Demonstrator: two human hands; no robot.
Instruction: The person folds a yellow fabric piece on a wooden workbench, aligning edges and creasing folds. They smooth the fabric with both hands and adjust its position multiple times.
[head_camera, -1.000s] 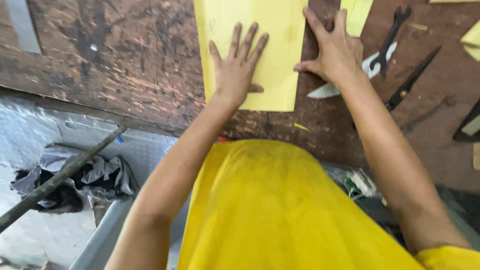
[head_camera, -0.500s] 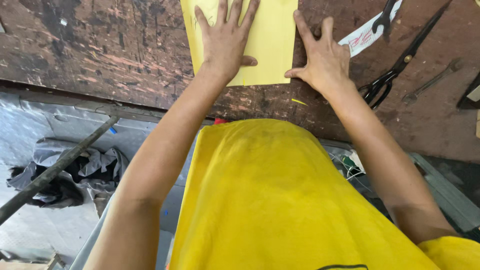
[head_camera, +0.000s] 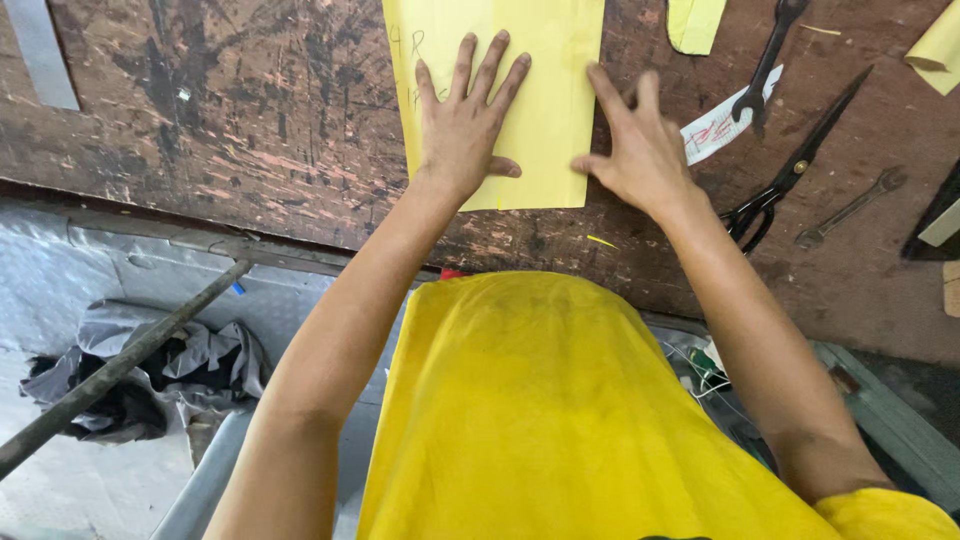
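Head view: both our hands flat on a yellow sheet on the table, we stand at its near edge.
Left hand (head_camera: 465, 120): grip released, nothing grasped; palm down on the sheet, fingers spread and pointing away from us. Looks like a hold-down so the sheet can't slide.
Right hand (head_camera: 640, 150): grip released too; palm sits on the table just off the sheet's right edge, fingertips and thumb touching that edge near its lower right corner. We judge it is squaring or steadying the edge.
Yellow sheet (head_camera: 555, 90): lies flat on the table, near edge straight, top runs out of frame. Some pencil marks near its left edge, left of our left hand; too faint to tell.
Table (head_camera: 200, 130): dark, scarred wood, full of cut marks; reads as a cutting surface.
Scissors (head_camera: 795, 170): black, closed, lying just right of our right wrist, within easy reach.
Spanner, dark (head_camera: 765, 65): beyond the scissors, resting over a white paper scrap (head_camera: 715, 130).
Spanner, small grey (head_camera: 850, 208): right of the scissors, apart from them.
Yellow offcuts (head_camera: 695, 22): at the top edge, well clear of the sheet.
Floor, left: crumpled grey cloth (head_camera: 150, 370) with a metal rod (head_camera: 120, 365) across it.
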